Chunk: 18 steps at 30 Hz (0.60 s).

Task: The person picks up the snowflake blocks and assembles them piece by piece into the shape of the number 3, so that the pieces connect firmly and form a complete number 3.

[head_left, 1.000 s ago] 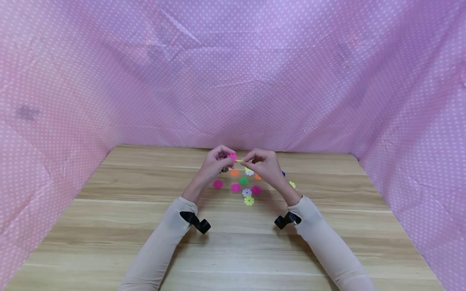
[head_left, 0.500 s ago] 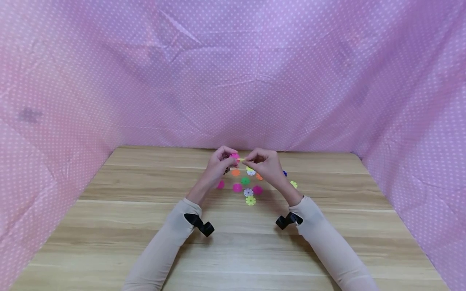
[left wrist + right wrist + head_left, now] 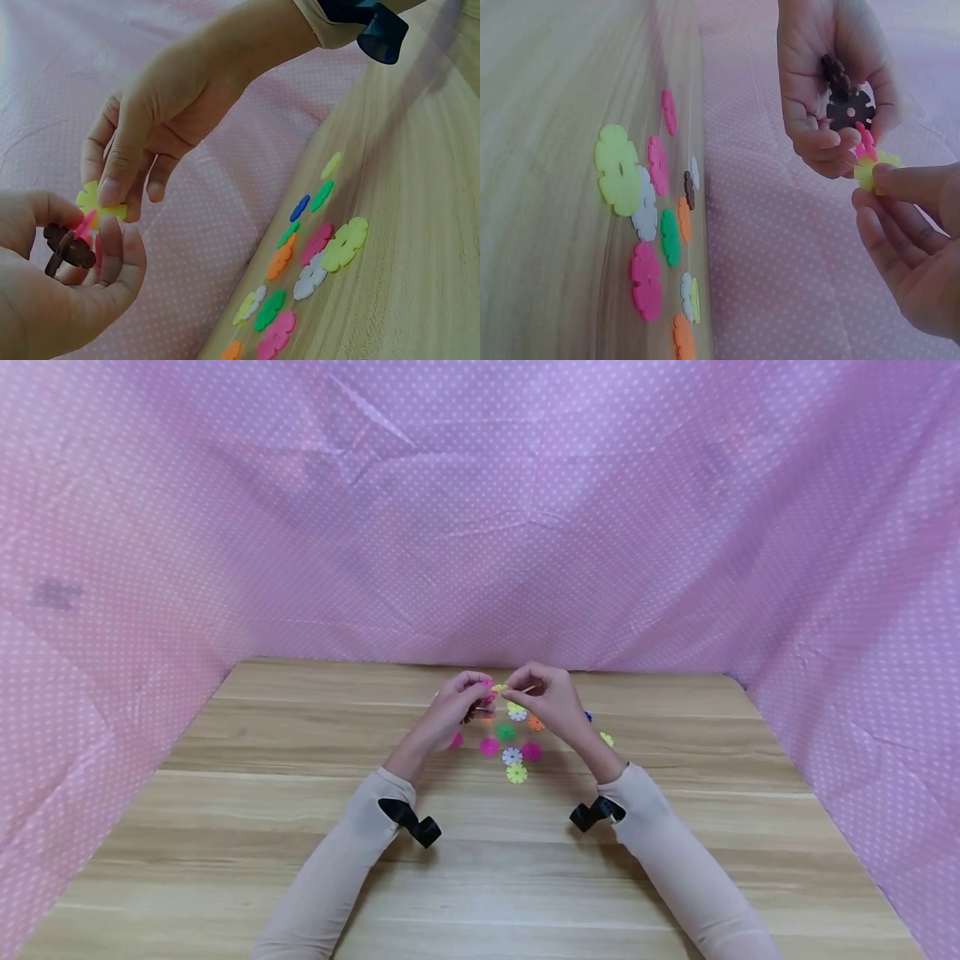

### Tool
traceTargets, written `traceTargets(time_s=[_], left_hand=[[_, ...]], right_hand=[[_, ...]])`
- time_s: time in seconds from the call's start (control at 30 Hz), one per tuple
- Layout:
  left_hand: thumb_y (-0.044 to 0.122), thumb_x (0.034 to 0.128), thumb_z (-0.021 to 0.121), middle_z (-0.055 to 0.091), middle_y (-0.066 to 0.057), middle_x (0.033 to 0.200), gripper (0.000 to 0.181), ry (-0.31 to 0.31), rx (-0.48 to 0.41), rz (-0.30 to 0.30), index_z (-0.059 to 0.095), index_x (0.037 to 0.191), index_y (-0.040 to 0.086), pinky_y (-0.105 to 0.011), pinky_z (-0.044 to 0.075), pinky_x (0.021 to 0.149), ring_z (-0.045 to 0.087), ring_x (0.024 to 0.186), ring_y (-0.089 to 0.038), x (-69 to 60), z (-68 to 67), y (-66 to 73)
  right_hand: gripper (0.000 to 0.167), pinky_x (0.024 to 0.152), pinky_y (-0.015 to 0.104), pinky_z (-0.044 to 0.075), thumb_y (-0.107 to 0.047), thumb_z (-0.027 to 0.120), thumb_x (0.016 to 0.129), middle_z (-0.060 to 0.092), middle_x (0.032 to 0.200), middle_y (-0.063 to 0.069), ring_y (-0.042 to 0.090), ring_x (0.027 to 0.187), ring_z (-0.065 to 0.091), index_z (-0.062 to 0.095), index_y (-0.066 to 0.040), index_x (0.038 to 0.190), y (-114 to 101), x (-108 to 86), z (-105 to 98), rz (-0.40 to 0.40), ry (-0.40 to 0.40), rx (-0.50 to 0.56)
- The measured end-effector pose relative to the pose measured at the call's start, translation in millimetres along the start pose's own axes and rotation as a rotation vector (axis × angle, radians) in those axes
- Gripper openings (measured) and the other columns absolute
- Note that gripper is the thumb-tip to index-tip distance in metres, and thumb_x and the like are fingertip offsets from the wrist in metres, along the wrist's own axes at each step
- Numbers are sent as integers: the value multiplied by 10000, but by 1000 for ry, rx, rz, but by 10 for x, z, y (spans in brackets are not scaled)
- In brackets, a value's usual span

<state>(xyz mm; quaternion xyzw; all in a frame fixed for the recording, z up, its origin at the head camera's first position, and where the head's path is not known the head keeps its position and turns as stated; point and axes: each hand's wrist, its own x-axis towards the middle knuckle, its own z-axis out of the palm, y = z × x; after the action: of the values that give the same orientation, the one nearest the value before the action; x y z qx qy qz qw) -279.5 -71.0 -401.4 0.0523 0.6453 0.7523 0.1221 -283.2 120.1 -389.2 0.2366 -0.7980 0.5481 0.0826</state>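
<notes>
While left hand (image 3: 455, 706) holds the pink disc (image 3: 865, 142) with 2 brown discs (image 3: 850, 111) near the bench's (image 3: 504, 877) far edge, right hand (image 3: 551, 700) narrowly pinches the yellow disc (image 3: 865, 178), crosswise against pink's right side.

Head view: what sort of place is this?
Probably a makeshift recording booth: pink dotted cloth stands behind and on both sides of a wooden table, and the person wears black wrist cameras.
</notes>
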Motion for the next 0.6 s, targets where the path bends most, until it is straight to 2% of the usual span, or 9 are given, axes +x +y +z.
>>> traceTargets(time_s=[0.13,0.27,0.47,0.6], left_hand=[[116,1029,535,610,20,872,314,0,48,-23,539,1279,-72,-209,557,755,634,754,-86,5,-36,-11],[107,1016,572,632,48,859,320,11,92,-19,570,1279,-75,-212,545,744,630,770,-90,20,-94,-19],[73,998,600,662,49,857,245,48,89,0,619,1217,-34,-196,561,744,627,805,-101,49,-176,-34],[80,1007,598,663,43,870,224,36,93,0,618,1207,-18,-196,549,750,614,796,-85,47,-215,-32]], right_hand=[[120,736,261,598,-59,793,876,748,942,176,289,875,713,728,2,957,-2,2,-21,13,-66,-39],[169,750,270,601,-45,788,875,750,988,185,286,899,723,732,15,1023,0,20,-71,28,-204,-65],[268,806,280,612,0,742,898,742,1041,252,307,932,736,693,93,1145,150,26,-200,57,-393,-79],[242,822,295,605,8,727,903,757,997,201,264,904,726,706,90,1129,215,-8,-293,85,-495,-127]])
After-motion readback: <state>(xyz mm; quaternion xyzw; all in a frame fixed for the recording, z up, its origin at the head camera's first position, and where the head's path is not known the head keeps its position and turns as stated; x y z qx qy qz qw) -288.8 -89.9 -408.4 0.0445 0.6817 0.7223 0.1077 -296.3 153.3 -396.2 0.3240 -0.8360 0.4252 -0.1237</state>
